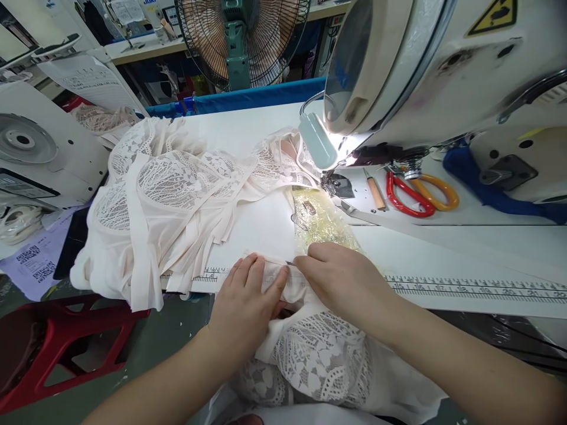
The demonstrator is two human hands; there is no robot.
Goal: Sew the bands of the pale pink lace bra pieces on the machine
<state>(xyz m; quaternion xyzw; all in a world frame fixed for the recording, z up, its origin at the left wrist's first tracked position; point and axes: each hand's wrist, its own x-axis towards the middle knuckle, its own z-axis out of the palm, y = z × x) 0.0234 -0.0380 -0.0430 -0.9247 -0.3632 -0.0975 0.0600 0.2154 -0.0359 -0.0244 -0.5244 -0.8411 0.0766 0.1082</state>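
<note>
Beyond the right hand (343, 283) lies a plastic bag (325, 221).

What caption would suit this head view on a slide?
Left hand on a lace garment, right hand holding a thin tool at its edge, in front of a sewing machine.

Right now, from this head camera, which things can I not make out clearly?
All in the head view:
Thin tool: the right hand hides all but a short dark piece.
Left hand: its palm is hidden behind its own back.
Sewing machine on the right: cut off by the top and right edges.
White printed sheet, upper left: writing too small.
Red stool: cut off by the left edge.
</note>
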